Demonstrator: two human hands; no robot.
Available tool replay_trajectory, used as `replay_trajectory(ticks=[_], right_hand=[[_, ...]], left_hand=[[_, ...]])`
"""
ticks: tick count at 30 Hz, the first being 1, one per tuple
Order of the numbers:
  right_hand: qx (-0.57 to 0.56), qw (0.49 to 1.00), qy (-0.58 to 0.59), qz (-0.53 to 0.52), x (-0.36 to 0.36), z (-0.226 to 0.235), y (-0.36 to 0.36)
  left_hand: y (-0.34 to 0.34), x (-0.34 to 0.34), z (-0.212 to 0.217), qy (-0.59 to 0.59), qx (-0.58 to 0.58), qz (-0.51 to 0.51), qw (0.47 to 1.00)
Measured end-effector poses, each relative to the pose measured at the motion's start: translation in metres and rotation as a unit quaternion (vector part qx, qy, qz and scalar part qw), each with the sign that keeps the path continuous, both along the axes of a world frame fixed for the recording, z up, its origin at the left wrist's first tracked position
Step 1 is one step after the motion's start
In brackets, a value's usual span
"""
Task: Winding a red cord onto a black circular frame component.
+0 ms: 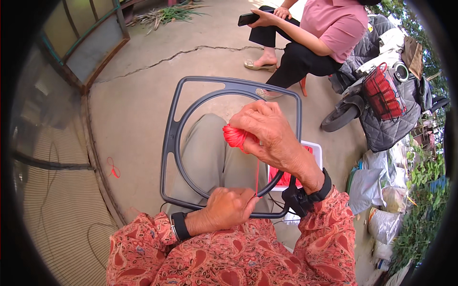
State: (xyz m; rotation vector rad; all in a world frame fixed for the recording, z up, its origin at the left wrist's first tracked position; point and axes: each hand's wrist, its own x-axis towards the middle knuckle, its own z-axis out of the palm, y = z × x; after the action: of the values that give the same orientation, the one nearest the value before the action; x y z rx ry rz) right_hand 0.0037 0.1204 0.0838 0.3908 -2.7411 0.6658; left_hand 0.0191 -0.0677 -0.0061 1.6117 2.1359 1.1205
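Observation:
A dark grey frame, squarish outside with a round ring inside, stands over my lap. My left hand is closed on the lower part of its ring, where a red cord meets it. Above the ring's opening, my right hand grips a wound bundle of bright red cord between thumb and fingers. The strand runs down from this bundle to my left thumb. Part of the bundle is hidden behind my right fingers.
Beyond my right forearm sits a white container with red material. A seated person holds a phone. Farther right are a vehicle with a quilted cover and pale sacks. A mesh screen stands left; a red cord scrap lies nearby.

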Motion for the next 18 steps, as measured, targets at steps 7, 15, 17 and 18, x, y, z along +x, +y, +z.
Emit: replay_trajectory(ticks=[7,15,17,18], right_hand=[[0.115,0.982,-0.092,0.115,0.032,-0.068,-0.002],[-0.020,0.939,-0.309,0.151,0.043,-0.057,0.005],[-0.102,0.940,-0.301,0.126,0.048,-0.060,0.004],[-0.158,0.921,-0.340,0.104,0.047,-0.055,0.004]], left_hand=[[0.004,0.001,0.010,0.084,0.031,-0.037,0.995],[0.003,0.003,0.005,0.081,0.033,-0.049,0.995],[0.006,0.001,0.004,0.078,0.032,-0.048,0.995],[0.007,0.000,0.004,0.076,0.033,-0.043,0.996]])
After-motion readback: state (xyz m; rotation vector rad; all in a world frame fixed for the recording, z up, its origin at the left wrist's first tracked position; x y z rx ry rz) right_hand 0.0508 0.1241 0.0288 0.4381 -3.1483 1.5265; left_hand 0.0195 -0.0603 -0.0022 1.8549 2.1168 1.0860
